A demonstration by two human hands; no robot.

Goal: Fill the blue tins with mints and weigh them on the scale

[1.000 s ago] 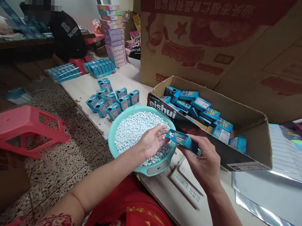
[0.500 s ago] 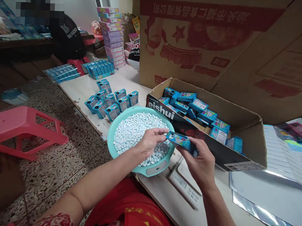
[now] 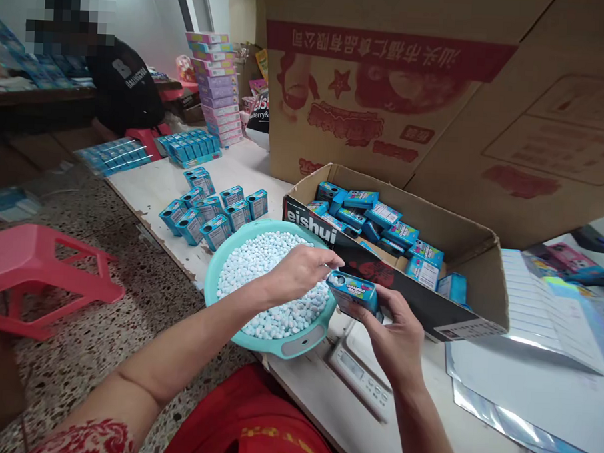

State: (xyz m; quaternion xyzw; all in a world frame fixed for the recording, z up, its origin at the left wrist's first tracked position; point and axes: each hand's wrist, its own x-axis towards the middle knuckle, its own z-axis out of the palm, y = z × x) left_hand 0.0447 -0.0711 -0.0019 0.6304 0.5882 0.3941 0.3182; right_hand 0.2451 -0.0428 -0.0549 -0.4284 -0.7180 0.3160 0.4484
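My right hand (image 3: 400, 331) grips a small blue candy box (image 3: 352, 294) from its right side. White candies show in the round hole at the box's left end. Just above that hole is my left hand (image 3: 303, 272), thumb and fingertips pressed together; what they hold, if anything, is hidden. Beneath the left hand lies a turquoise basin (image 3: 214, 276) full of small white candies (image 3: 260, 258). To the right, a long open carton (image 3: 497, 282) holds several blue boxes (image 3: 402, 234).
Several upright blue boxes (image 3: 216, 231) stand left of the basin. A white scale (image 3: 360, 376) lies under my right hand. A large cardboard box (image 3: 366, 122) rises behind the carton. At left are a red stool (image 3: 45, 262) and a seated person (image 3: 122, 85).
My left hand has lifted from the box's hole, its fingertips now just above it. The box is turned so more of its printed side shows. The camera view has shifted slightly.
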